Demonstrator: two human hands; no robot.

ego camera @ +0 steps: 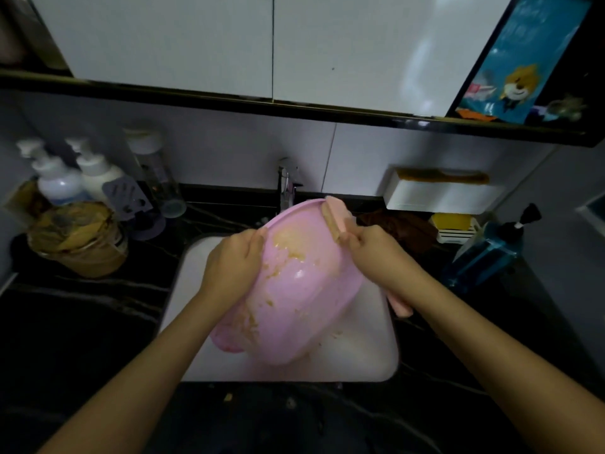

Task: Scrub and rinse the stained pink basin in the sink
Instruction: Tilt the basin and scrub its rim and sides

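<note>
The pink basin [304,299] stands tilted on its side over the white sink [370,348], its inside smeared with yellowish stains. My left hand [234,262] grips the basin's left rim. My right hand [373,253] is closed on a pink brush [335,217] with tan bristles, which rests against the upper right rim of the basin. The chrome tap [287,188] stands just behind the basin, partly hidden by it; no water stream is visible.
Two white pump bottles [62,178], a clear bottle and a wrapped jar [78,240] stand on the dark counter at left. At right are a blue pump bottle [487,253], a yellow sponge in a holder [453,224], a brown cloth and a white wall shelf [442,194].
</note>
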